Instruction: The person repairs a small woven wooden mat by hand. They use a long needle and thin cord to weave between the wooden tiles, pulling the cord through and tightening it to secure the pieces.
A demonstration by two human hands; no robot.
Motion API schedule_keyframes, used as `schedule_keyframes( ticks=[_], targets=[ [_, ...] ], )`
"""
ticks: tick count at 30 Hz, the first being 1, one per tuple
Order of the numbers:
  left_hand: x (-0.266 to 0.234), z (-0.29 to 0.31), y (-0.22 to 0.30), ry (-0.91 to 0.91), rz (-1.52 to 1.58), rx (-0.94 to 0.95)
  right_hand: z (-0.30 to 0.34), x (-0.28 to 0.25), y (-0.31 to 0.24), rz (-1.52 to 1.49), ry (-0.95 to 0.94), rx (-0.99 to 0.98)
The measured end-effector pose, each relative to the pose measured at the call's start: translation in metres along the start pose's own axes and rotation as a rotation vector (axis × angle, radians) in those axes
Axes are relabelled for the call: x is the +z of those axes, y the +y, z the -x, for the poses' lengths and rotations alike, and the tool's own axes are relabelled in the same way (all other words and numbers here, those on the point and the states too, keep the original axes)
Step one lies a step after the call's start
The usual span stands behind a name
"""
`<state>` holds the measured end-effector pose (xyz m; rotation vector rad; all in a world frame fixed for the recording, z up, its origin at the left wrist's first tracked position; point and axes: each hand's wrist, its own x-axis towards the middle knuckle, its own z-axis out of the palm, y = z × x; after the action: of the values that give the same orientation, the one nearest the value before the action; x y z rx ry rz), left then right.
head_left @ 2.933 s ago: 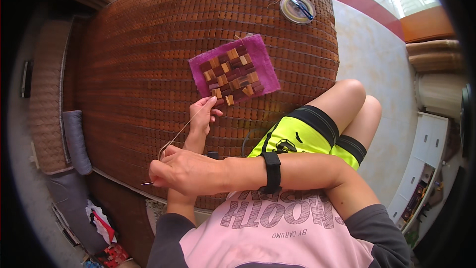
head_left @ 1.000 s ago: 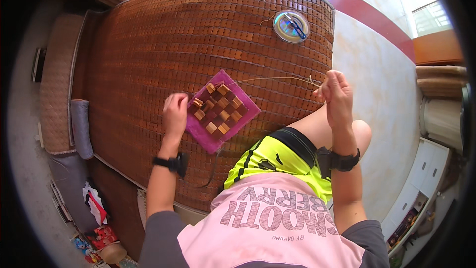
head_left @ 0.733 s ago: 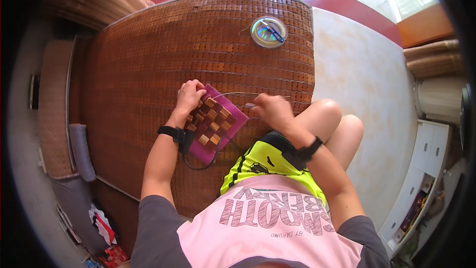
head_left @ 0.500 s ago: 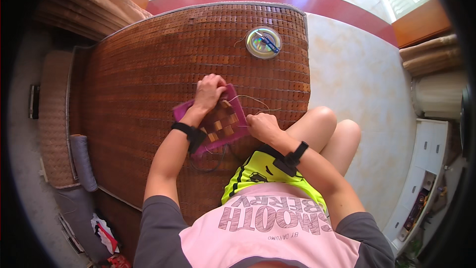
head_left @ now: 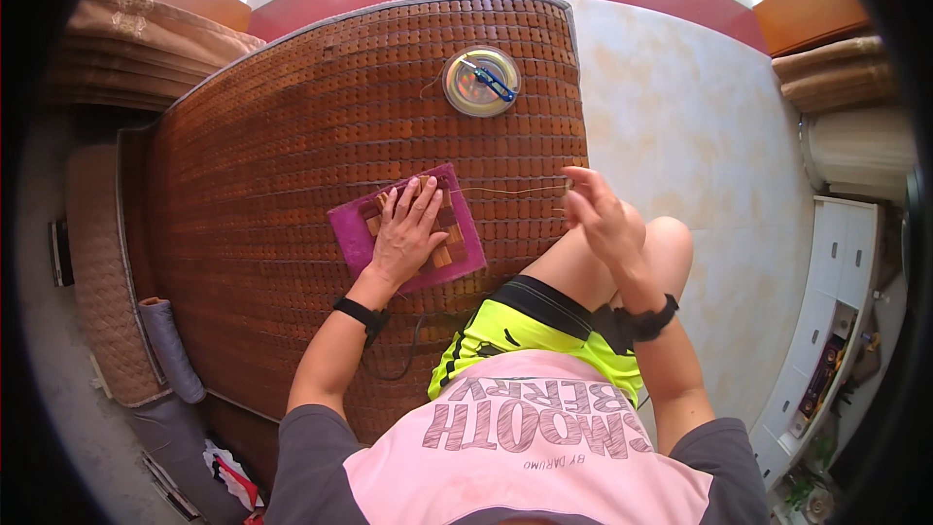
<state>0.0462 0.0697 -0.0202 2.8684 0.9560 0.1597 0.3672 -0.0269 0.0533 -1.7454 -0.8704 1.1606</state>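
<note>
While the left hand (head_left: pixel 413 233) lies flat on the wood blocks (head_left: pixel 442 257), its fingers a little apart, the right hand (head_left: pixel 595 214) is up in the air off to the right. One thread (head_left: pixel 515 192) runs from the cloth to the right hand. I cannot tell if the right fingers are clamped on it. One purple cloth (head_left: pixel 356 233) sits under the blocks, on one big brown mat (head_left: pixel 282 156). The blocks are light and dark, but the left hand hides many, so I cannot count them all. Farther up the mat is one round dish (head_left: pixel 466 103) with one blue tool (head_left: pixel 494 86) on it. One black cord (head_left: pixel 414 350) curls near the left wrist. Two knees (head_left: pixel 671 243) are close by the right hand.

Half a second ago, the left hand was at the cloth's top edge and the right hand was by its side edge. Now the right hand is well apart from the cloth, and the thread is straighter.
</note>
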Motion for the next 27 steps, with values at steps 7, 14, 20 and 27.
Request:
schedule_keyframes(
  ticks=[7, 14, 20, 27],
  targets=[
    [-0.003, -0.021, -0.013, 0.010, -0.041, 0.038, -0.053, 0.068, 0.003, 0.402, -0.210, -0.426],
    [-0.007, -0.002, -0.005, 0.036, 0.146, 0.038, -0.073, 0.082, 0.014, 0.418, -0.283, -0.439],
    [-0.006, -0.062, -0.015, 0.113, 0.441, -0.306, -0.078, 0.090, 0.029, 0.291, -0.295, -0.292],
    [-0.027, -0.086, -0.026, -0.261, 0.281, -0.174, -0.076, 0.094, 0.042, 0.314, -0.166, -0.333]
  ],
)
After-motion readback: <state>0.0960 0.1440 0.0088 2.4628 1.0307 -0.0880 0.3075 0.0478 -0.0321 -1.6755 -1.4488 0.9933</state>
